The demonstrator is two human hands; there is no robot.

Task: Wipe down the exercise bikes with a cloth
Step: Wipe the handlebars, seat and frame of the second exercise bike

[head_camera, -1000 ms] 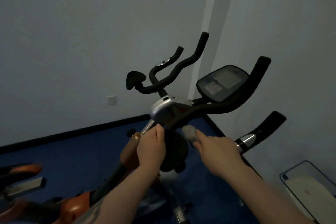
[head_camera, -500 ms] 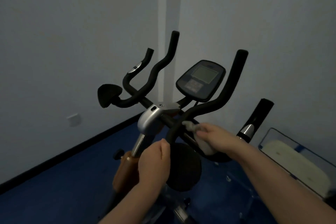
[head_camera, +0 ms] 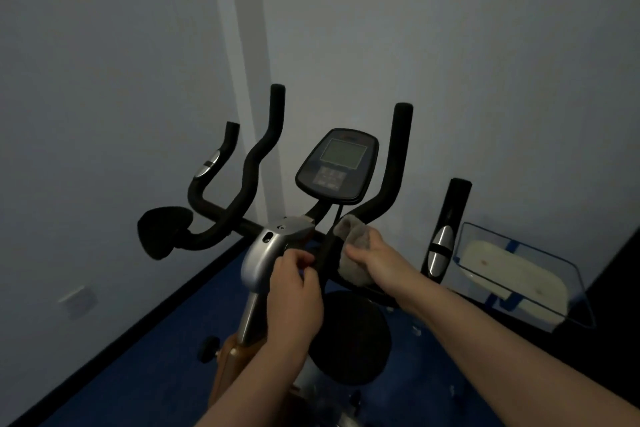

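Your right hand (head_camera: 372,258) holds the grey cloth (head_camera: 351,255), fingers and thumb curled round it so the bunched fabric is pressed against the black handlebar (head_camera: 388,184) just where its right-hand branch leaves the centre clamp; that is the junction most likely to collect grime, so wrapping the cloth partly round the tube there makes sense. Your left hand (head_camera: 294,291) is closed on the bar close beside the silver stem cover (head_camera: 268,250), fingers curled over it; judged from its place, it is there to steady the exercise bike (head_camera: 239,336) so the bars do not swing while you rub.

The console (head_camera: 337,166) stands above and between your hands, tilted towards you, its screen dark; the upright right grip rises behind the cloth, and the left-hand grips (head_camera: 256,163) curve away on the far side, well apart from either hand. A clear plastic bin (head_camera: 519,281) with something pale inside sits on the blue floor (head_camera: 138,350) to your right, beside a further black grip with a silver sensor (head_camera: 441,246).

The wiping looks to be in its middle; the upper grips and console seem not yet reached. Working the cloth outward along the right branch would call for your left hand to go on bracing.
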